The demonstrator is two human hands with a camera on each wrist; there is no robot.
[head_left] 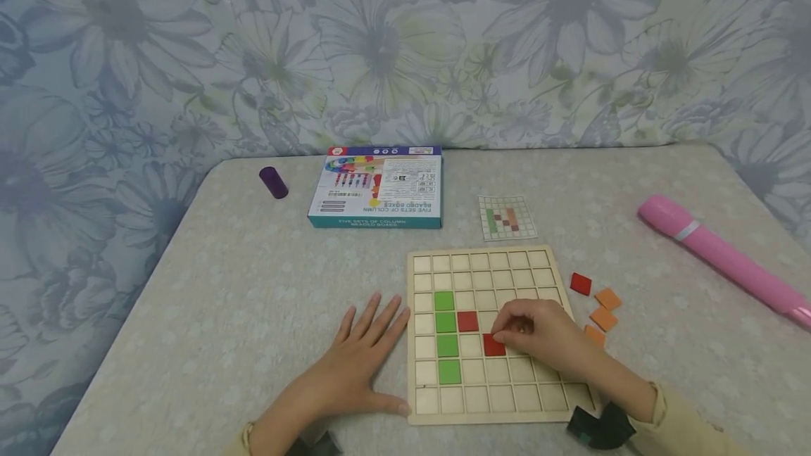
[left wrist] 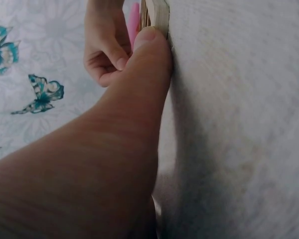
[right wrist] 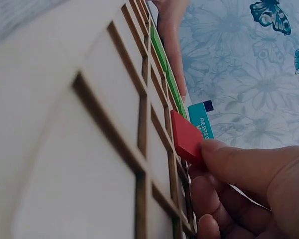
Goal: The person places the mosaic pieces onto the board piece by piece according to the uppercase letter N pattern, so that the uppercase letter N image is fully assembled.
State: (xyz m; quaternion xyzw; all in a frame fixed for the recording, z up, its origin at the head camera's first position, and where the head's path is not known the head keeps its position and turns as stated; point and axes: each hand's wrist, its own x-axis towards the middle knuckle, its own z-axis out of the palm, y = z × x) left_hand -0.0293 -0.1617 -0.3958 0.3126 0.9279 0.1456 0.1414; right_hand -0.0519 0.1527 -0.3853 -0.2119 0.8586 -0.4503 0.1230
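A wooden grid board [head_left: 481,403] lies on the table, with several green square tiles [head_left: 447,345] in one column and a red tile [head_left: 467,321] beside them. My right hand [head_left: 551,336] pinches a second red tile [right wrist: 185,138] between thumb and finger; in the right wrist view it stands tilted at the grid. My left hand [head_left: 361,364] lies spread on the table at the board's left edge, its thumb touching the board's lower left corner. In the left wrist view the left thumb [left wrist: 147,37] presses against the board's side [left wrist: 161,17].
Right of the board lie a loose red tile [head_left: 580,283] and several orange tiles [head_left: 608,299]. Behind it are a small pattern card [head_left: 507,229], a flat box [head_left: 374,192] and a purple cylinder [head_left: 274,182]. A long pink object [head_left: 728,259] rests at the right.
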